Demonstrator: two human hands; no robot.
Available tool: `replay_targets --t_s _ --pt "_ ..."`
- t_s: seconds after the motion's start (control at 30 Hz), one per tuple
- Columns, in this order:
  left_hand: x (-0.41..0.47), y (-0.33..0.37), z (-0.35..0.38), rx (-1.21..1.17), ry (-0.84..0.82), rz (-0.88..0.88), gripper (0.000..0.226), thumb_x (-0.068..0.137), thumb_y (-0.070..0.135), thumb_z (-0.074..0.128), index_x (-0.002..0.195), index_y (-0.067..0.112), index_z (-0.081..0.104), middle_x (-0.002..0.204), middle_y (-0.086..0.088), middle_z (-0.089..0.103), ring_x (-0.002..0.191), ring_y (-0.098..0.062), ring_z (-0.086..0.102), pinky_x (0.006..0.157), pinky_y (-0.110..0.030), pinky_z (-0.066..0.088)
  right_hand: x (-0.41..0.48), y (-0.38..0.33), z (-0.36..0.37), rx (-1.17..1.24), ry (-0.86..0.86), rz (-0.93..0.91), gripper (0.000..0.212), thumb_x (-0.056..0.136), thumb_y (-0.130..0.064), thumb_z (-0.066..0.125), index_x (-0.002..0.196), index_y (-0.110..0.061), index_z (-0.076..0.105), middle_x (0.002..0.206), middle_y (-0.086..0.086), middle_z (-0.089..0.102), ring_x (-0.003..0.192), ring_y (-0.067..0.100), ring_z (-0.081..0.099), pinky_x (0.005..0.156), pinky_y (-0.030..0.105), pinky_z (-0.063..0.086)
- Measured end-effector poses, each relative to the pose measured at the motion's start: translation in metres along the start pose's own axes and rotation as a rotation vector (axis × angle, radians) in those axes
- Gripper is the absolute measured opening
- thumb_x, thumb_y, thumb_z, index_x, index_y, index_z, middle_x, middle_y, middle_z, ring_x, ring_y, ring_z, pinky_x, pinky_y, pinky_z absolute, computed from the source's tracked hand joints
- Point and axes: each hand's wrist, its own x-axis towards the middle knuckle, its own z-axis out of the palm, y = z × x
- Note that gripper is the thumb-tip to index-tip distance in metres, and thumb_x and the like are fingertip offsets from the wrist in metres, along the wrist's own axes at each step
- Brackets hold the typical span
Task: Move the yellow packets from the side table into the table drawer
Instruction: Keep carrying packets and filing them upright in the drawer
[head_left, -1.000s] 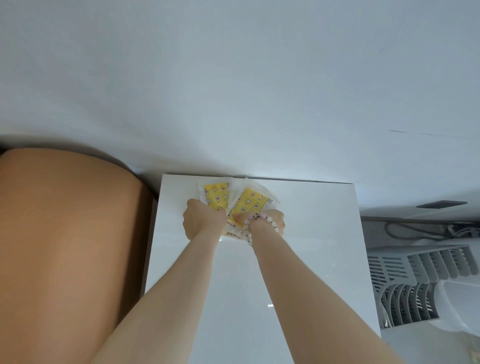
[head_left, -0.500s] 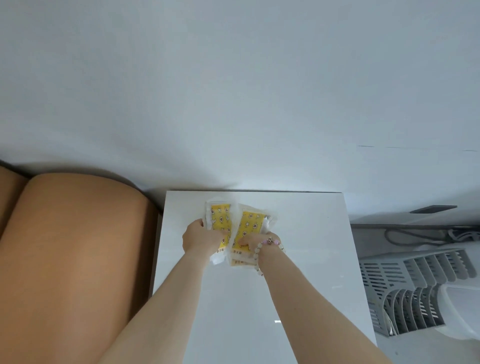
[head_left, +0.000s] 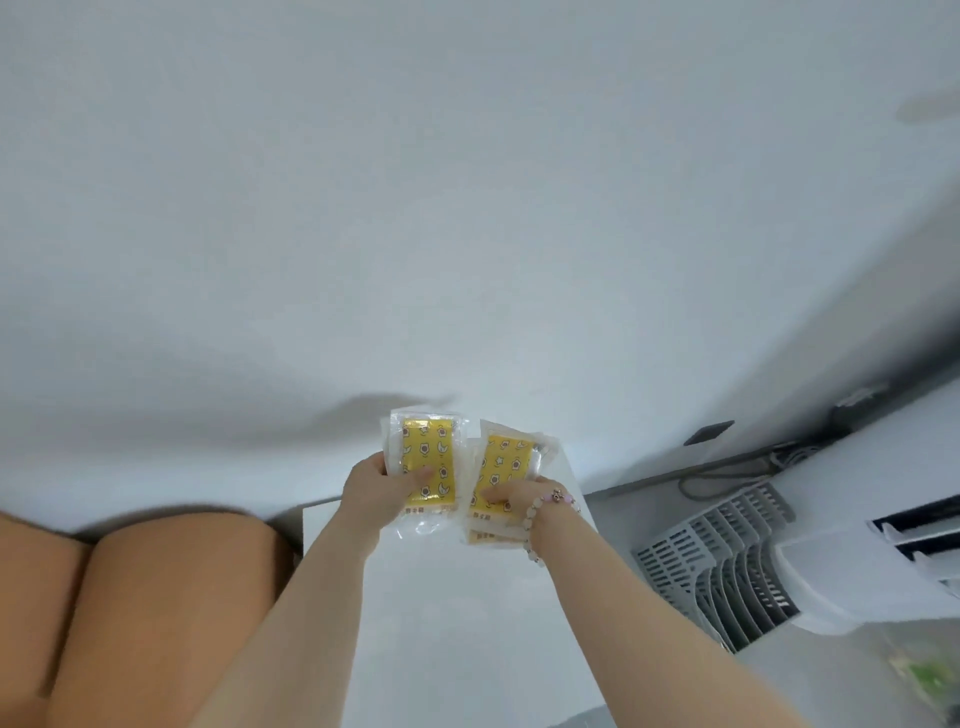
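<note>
My left hand (head_left: 375, 492) grips a clear-wrapped yellow packet (head_left: 427, 457) with small printed figures, thumb across its face. My right hand (head_left: 524, 499), with a bead bracelet on the wrist, holds a small stack of yellow packets (head_left: 506, 470), thumb on the top one. Both lots are lifted above the white side table (head_left: 415, 597), held side by side in front of the white wall. No drawer is in view.
A tan sofa armrest (head_left: 156, 597) stands left of the side table. To the right on the floor is a white appliance (head_left: 841, 561) with a grey slatted grille (head_left: 722, 561). Cables and a dark wall socket (head_left: 709, 432) run along the wall behind it.
Both hands have lifted the packets off the side table, up and toward me. The view has swung to the right, so more of the appliance shows.
</note>
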Motion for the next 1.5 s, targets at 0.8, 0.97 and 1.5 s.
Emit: replay_targets --t_s 0.8,0.97,1.5 --pt "-0.119 0.172 0.139 0.249 -0.468 0.273 0.014 0.087 0.014 0.064 0.101 0.018 0.065 0.107 -0.004 0.069 0.099 -0.025 0.066 0.093 -0.041 0.050 -0.171 -0.005 -0.201 0.277 0.231 -0.204 0.029 0.086 -0.023 0.067 0.112 -0.010 0.063 0.113 0.006 0.067 0.100 0.019 0.064 0.091 0.034 0.050" --pt "-0.157 0.180 0.196 0.321 -0.591 0.296 0.015 0.087 0.014 0.065 0.101 0.016 0.065 0.107 -0.007 0.070 0.099 -0.026 0.066 0.095 -0.043 0.050 -0.201 0.037 -0.250 0.411 0.282 -0.208 0.023 0.088 -0.021 0.065 0.109 -0.014 0.062 0.109 0.003 0.067 0.099 0.019 0.064 0.094 0.034 0.050" --pt "-0.387 0.103 0.442 0.519 -1.058 0.332 0.023 0.086 0.005 0.064 0.110 0.004 0.063 0.108 -0.014 0.068 0.097 -0.028 0.066 0.089 -0.043 0.052 -0.326 0.293 -0.436 0.769 0.625 -0.062 0.032 0.082 -0.030 0.071 0.111 -0.018 0.064 0.094 -0.003 0.065 0.081 0.011 0.061 0.057 0.025 0.043"
